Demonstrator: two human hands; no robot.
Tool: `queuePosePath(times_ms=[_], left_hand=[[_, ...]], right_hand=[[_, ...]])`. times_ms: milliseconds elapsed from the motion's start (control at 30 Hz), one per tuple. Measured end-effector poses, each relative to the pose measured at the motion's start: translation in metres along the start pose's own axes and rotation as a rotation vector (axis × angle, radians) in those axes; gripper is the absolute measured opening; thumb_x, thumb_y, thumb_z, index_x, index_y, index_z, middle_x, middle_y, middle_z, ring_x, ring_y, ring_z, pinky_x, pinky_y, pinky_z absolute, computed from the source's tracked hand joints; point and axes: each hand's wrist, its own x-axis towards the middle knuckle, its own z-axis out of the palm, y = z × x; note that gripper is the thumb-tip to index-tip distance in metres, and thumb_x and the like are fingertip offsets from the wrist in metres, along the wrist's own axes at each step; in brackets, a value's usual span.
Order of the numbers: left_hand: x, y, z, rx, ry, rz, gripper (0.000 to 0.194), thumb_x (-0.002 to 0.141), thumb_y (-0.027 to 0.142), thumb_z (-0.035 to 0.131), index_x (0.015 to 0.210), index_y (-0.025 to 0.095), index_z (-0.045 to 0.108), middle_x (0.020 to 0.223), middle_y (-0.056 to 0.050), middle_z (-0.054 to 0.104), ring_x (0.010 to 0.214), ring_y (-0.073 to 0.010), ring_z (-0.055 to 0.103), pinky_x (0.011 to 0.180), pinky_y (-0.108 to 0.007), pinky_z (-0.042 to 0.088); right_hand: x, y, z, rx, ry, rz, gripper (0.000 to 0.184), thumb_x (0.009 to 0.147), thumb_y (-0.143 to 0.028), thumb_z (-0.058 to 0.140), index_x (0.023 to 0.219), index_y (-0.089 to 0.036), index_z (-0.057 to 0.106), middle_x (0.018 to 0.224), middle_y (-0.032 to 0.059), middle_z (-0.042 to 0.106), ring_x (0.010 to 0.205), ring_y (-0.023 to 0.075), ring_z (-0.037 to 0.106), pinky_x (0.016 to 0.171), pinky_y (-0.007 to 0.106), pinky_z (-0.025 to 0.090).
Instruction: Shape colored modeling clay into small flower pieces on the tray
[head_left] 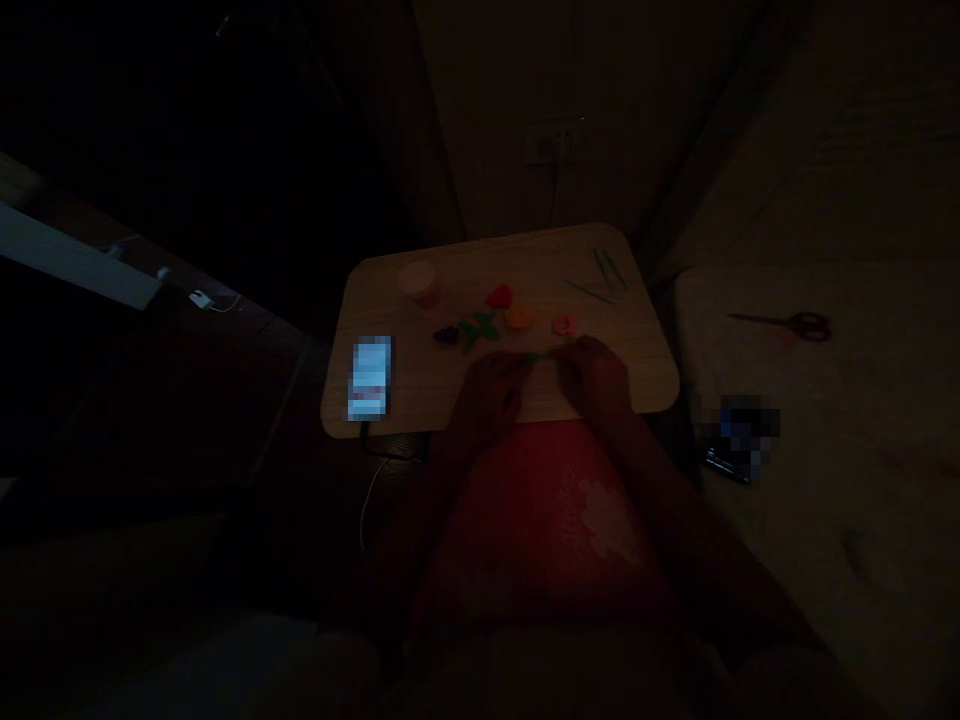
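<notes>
In the dim light, my left hand (489, 396) and my right hand (600, 380) meet near the front edge of a small wooden table (420, 385). Between their closed fingertips runs a short, thin green strip (541, 356), its material too dark to tell. Just beyond the hands lie a pink ring-shaped piece (563, 325), an orange piece (519, 318), a red piece (499, 296), green leaf-like pieces (480, 328) and a dark purple piece (447, 335). Several thin green sticks (608, 270) rest at the far right of the tabletop.
A pale tub (417, 281) stands at the table's back left. A lit phone (370, 378) with a cable lies front left. On the pale surface to the right are scissors (795, 324) and a dark blurred object (739, 440). A wall socket (555, 142) is behind.
</notes>
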Motion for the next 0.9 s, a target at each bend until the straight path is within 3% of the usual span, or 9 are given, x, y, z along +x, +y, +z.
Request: queuePosePath(times_ms=[900], left_hand=[[0.0007, -0.0003, -0.0012, 0.000, -0.009, -0.014, 0.048, 0.094, 0.016, 0.056, 0.141, 0.024, 0.065, 0.150, -0.007, 0.062, 0.138, -0.0278, 0.052, 0.121, -0.053, 0.041]], right_hand=[[-0.0033, -0.0062, -0.0041, 0.003, -0.042, -0.032, 0.025, 0.091, -0.016, 0.057, 0.100, -0.020, 0.080, 0.101, 0.0137, 0.073, 0.096, 0.0285, 0.066, 0.080, 0.038, 0.053]])
